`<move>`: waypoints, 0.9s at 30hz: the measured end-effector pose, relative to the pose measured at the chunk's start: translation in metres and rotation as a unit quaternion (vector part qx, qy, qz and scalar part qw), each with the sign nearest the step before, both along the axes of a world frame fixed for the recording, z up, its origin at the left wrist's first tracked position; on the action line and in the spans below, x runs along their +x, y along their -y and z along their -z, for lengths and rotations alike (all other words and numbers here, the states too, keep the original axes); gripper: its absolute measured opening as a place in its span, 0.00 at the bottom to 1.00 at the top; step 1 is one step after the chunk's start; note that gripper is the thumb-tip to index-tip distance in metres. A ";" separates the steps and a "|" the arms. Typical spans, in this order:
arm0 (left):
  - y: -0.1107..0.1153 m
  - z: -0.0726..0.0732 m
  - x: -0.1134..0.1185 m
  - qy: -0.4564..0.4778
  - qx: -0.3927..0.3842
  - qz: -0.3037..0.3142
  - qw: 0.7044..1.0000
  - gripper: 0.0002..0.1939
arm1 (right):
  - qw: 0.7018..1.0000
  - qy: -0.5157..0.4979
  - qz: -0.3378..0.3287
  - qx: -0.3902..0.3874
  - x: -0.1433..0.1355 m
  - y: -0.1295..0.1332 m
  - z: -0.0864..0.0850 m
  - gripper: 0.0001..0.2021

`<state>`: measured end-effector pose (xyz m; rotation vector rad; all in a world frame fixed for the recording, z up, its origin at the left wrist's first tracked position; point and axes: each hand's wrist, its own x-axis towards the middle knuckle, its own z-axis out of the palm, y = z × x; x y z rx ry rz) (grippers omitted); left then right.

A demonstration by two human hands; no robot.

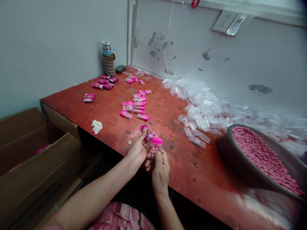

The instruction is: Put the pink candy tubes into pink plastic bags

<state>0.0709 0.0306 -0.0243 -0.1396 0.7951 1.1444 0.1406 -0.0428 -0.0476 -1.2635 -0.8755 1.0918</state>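
Note:
Between thumb and fingers my left hand (139, 148) holds a dark pink printed packet (149, 135) over the front edge of the red table. Beside it, my right hand (160, 169) grips a small clear bottle (156, 147) with a pink cap, upright and filled with pink balls. The bottle overlaps the lower part of the packet in this view. Past my hands, several capped bottles (139, 103) of pink balls lie in a loose group on the table (165, 127). One printed packet (89, 98) lies alone at the left, with several more packets (105, 82) behind it.
A dark basin (230, 150) of pink balls stands at the right. Many clear empty containers (199, 121) are heaped along the wall. A flask (108, 60) in a knitted cover stands at the back left. White crumpled tissue (97, 126) lies near the edge; an open cardboard box (59, 150) sits below left.

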 end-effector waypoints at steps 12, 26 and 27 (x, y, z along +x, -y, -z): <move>0.002 0.001 0.005 -0.006 -0.002 0.023 1.000 0.09 | 1.000 0.023 0.011 -0.002 0.005 -0.003 -0.002 0.14; 0.006 0.009 0.009 -0.051 0.119 0.041 0.991 0.10 | 1.000 0.020 -0.009 -0.009 0.010 -0.004 0.003 0.14; 0.006 0.009 0.009 -0.050 0.141 0.038 0.988 0.09 | 1.000 0.019 -0.005 -0.007 0.011 -0.005 0.003 0.14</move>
